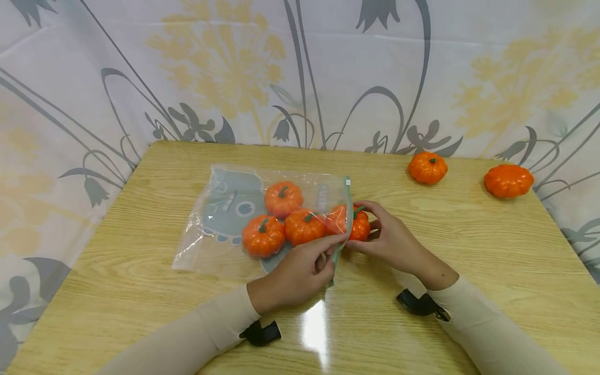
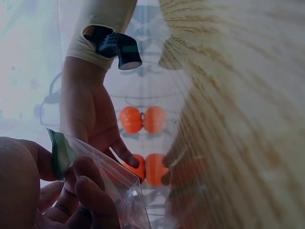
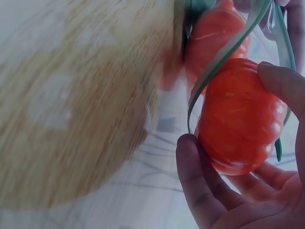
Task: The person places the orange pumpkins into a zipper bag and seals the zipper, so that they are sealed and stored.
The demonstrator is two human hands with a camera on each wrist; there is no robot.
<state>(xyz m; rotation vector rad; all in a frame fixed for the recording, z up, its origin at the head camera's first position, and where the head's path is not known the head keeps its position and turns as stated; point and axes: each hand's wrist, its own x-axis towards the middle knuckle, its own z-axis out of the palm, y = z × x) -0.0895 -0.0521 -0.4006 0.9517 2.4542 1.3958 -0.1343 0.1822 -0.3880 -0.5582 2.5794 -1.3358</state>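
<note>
A clear zip bag (image 1: pixel 220 255) with a green zip edge (image 1: pixel 348 200) and a printed cartoon lies flat on the table. Three small orange toy pumpkins with green stems are inside, among them one pumpkin (image 1: pixel 263 237) nearest the left. My left hand (image 1: pixel 295 271) pinches the bag's edge by the zip, thumb and fingers on the film. At the bag's mouth my right hand (image 1: pixel 391 237) grips another toy pumpkin (image 3: pixel 240 119), thumb on one side and fingers on the other. This pumpkin is partly inside the mouth, with the green strip crossing over it in the head view.
Toward the back right of the wooden table (image 1: pixel 469 250) sit two more toy pumpkins, one pumpkin (image 1: pixel 427 167) near the back edge and one pumpkin (image 1: pixel 508 180) by the right edge. A flower-patterned cloth (image 1: pixel 319 67) hangs behind the table.
</note>
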